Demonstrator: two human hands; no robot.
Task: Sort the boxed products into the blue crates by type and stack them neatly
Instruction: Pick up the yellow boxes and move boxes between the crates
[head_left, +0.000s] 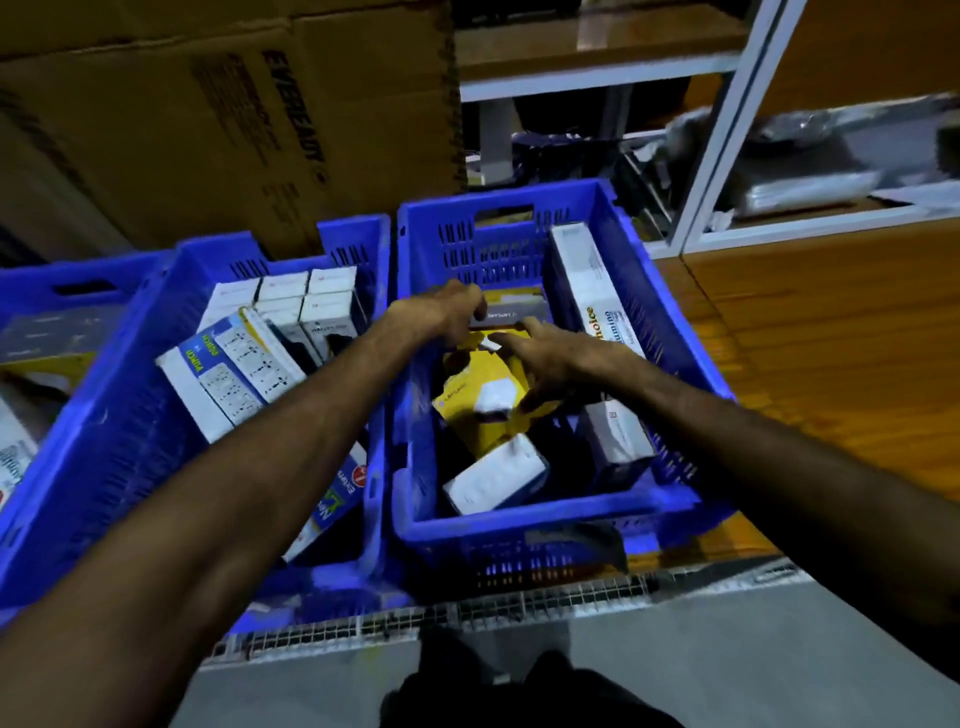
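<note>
**Both hands inside right-hand crate; sorting under way**

Both hands are reaching into the right blue crate (519, 525). The left hand (457, 312) has its fingers curled over the edge of a grey-topped box (514, 314) near the crate's far wall. The right hand (550, 364) lies with fingers spread on a yellow box (480, 387) at the crate's middle; whether it pinches the box or merely presses it cannot be told. The hold appears meant to square the yellow boxes into a stack.

Contents: a long white box (584, 280) stands along the right wall, a small white box (496, 475) lies loose near the front edge, and a grey-white box (615, 434) leans at the front right corner.

The middle blue crate (104, 431) holds white boxes (306, 301) stacked at its far end and a tilted extension-socket box (234, 374) across the top. Its contents appear unfinished.
</note>
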